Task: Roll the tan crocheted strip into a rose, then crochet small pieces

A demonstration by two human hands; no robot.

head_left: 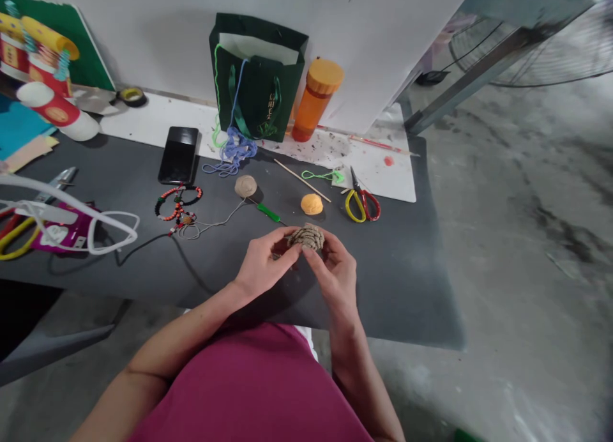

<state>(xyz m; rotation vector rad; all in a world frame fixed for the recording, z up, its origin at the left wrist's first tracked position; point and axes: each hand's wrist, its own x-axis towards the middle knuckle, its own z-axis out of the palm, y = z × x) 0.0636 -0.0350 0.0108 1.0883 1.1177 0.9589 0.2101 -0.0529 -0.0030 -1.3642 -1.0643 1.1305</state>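
Both my hands hold a small tan crocheted piece [306, 236] just above the dark grey table [397, 282]. My left hand [265, 261] pinches its left side with fingers closed. My right hand [334, 269] grips its right side, fingers curled round it. A thin tan yarn strand runs from the piece's side to a tan yarn ball [246, 186] behind it. A green-handled crochet hook [268, 212] lies on the table just beyond my hands, and a small orange ball [311, 204] sits to its right.
Yellow and red scissors [361, 204], a black phone [179, 154], a bead bracelet [177, 205], a green gift bag [256, 78], an orange bottle [316, 100], blue yarn [232, 151] and a wooden stick [301, 180] lie behind. White tubing [71, 218] and coloured craft items sit left. Concrete floor lies right.
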